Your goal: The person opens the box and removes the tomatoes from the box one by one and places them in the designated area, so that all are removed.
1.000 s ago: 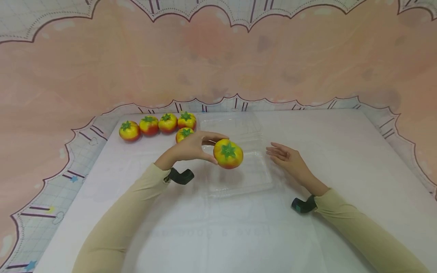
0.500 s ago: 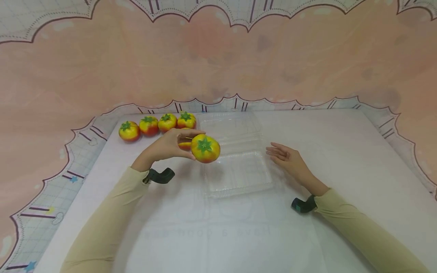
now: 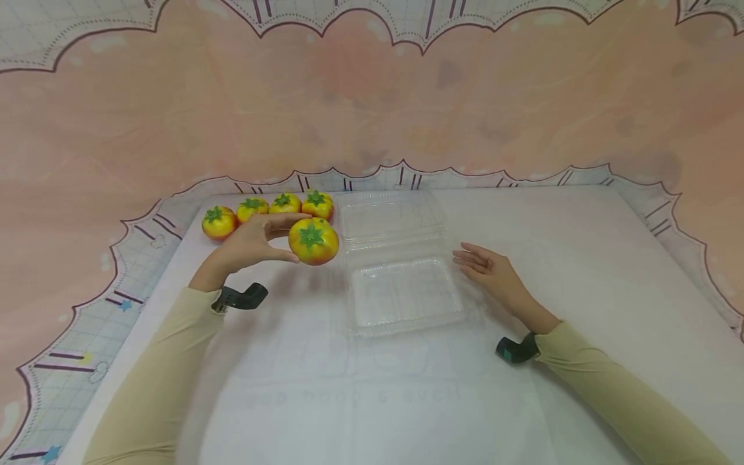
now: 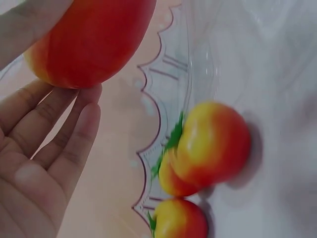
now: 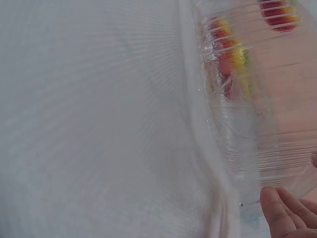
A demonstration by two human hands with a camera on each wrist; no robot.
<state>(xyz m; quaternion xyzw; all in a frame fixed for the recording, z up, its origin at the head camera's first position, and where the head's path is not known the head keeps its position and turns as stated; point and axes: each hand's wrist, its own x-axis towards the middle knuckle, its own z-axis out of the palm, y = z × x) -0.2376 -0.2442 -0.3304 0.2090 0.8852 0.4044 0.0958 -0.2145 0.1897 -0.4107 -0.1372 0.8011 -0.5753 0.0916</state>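
My left hand (image 3: 247, 244) pinches a yellow-red tomato (image 3: 314, 241) with a green star-shaped calyx, thumb in front and fingers behind. This tomato hangs above the table, left of a clear plastic clamshell box (image 3: 407, 294) that lies unfolded. In the left wrist view the held tomato (image 4: 94, 44) appears large and red, with the fingers (image 4: 74, 144) beneath it. Another tomato is mostly hidden behind the held one in the head view. To the box's right my right hand (image 3: 491, 271) holds nothing, its fingers relaxed and pointing towards the box; its fingertips (image 5: 271, 198) also show in the right wrist view.
Several matching tomatoes, one of them a tomato (image 3: 219, 223) at the far left, line the back left of the white table (image 3: 360, 413). The box's second half (image 3: 392, 216) lies behind the first. A patterned cloth (image 3: 372, 110) hangs beyond the table.
My left hand has carried the tomato leftwards and slightly back, from above the plastic box to in front of the row of tomatoes. The right hand has stayed still.
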